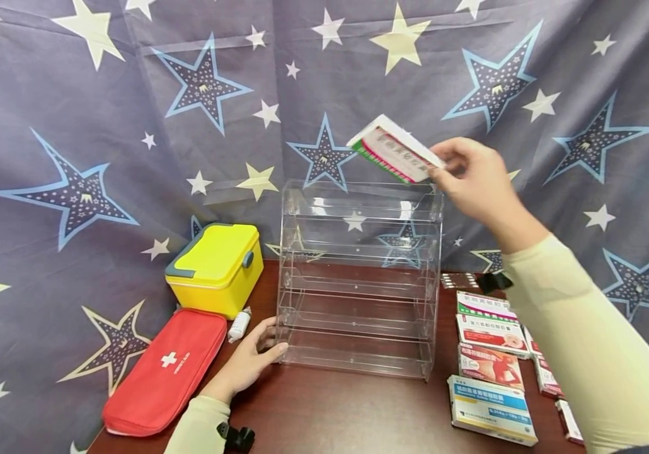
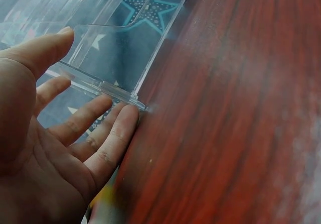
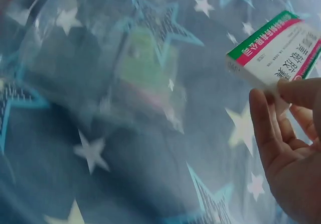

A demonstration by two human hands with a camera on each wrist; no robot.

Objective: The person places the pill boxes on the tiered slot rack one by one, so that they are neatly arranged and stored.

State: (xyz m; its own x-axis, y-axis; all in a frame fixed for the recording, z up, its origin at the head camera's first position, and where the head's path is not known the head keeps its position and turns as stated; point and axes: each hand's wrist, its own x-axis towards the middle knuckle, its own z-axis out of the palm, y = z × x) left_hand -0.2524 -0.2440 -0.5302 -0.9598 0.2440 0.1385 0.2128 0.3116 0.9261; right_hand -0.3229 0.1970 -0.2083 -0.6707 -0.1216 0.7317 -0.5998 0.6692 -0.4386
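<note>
In the head view, my right hand (image 1: 474, 183) pinches one end of a white medicine box (image 1: 395, 151) with a green and magenta stripe. It holds the box tilted in the air, above the top right of a clear tiered plastic rack (image 1: 358, 362). The right wrist view shows thumb and fingertips on the corner of this medicine box (image 3: 276, 48). Low on the rack's left side, my left hand (image 1: 251, 359) touches the edge. Its fingers are spread and fairly straight in the left wrist view, fingertips against the clear panel (image 2: 120, 91).
Several medicine boxes (image 1: 491, 369) lie to the right of the rack, with a blister pack (image 1: 459, 280) behind them. On the left are a yellow case (image 1: 217, 265), a red first-aid pouch (image 1: 166, 372) and a small white bottle (image 1: 239, 325). A starred curtain (image 1: 324, 75) hangs behind.
</note>
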